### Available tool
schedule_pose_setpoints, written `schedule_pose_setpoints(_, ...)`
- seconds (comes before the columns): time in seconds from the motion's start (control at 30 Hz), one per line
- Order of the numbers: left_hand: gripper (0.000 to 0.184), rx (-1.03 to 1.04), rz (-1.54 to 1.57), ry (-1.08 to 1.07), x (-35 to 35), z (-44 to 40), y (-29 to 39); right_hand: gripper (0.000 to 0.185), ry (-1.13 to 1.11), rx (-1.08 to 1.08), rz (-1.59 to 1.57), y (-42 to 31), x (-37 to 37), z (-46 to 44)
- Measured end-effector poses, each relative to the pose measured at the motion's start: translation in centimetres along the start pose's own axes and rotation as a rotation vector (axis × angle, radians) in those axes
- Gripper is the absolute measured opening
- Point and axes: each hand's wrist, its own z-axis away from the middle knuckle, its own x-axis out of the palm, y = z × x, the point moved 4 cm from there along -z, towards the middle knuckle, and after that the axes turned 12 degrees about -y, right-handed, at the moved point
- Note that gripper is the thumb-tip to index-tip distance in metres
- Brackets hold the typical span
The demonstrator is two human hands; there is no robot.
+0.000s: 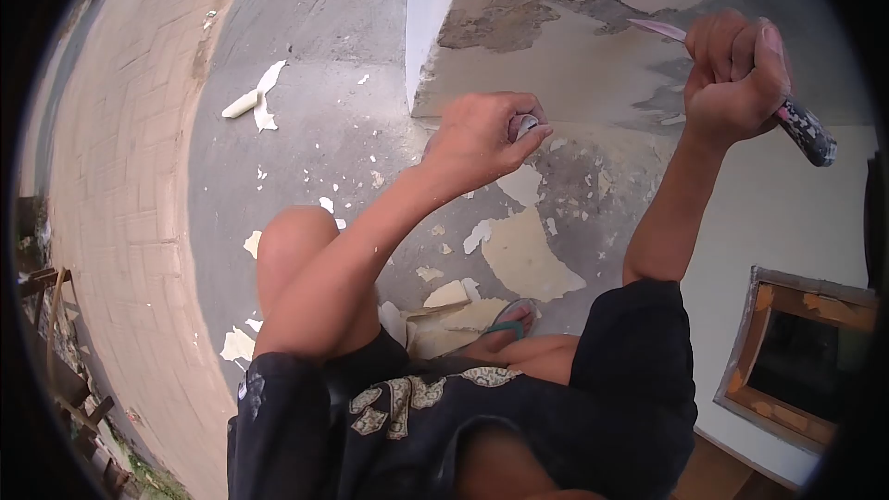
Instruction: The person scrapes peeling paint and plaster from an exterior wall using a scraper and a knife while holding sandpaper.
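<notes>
My right hand is raised by the wall at upper right, its fingers wrapped round a scraper with a dark, paint-spattered handle. The tool's narrow pinkish blade points left toward a patch of bare, rough plaster. Near the wall's bottom corner, my left hand is closed around a small silvery, round-ended object. Most of that object is hidden by the fingers, so its kind does not show. Peeled paint flakes lie on the floor below both hands.
A white wall edge rises ahead of the left hand. Curled paint peelings lie on the grey floor, with brick paving beyond it at left. A wooden-framed window is at lower right. A sandalled foot rests among flakes.
</notes>
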Motion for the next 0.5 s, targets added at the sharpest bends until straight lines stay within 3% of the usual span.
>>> schedule_pose_setpoints(0.17,0.014,0.038,0.017,-0.002,0.1,0.3,-0.4,0.035,-0.025,0.079,0.132,2.7,1.5,-0.9)
schedule_pose_setpoints(0.3,0.014,0.084,0.026,-0.002,0.2,0.4,-1.0,0.036,-0.233,-0.025,-0.171,2.6,-0.4,-0.6)
schedule_pose_setpoints(0.43,0.014,0.001,0.030,-0.086,0.1,0.3,-1.0,0.035,-0.110,0.032,-0.019,3.4,0.1,-0.2)
schedule_pose_setpoints(0.5,0.014,0.040,0.008,-0.068,0.4,0.1,-0.8,0.034,-0.151,-0.005,-0.056,3.4,-0.4,-0.2)
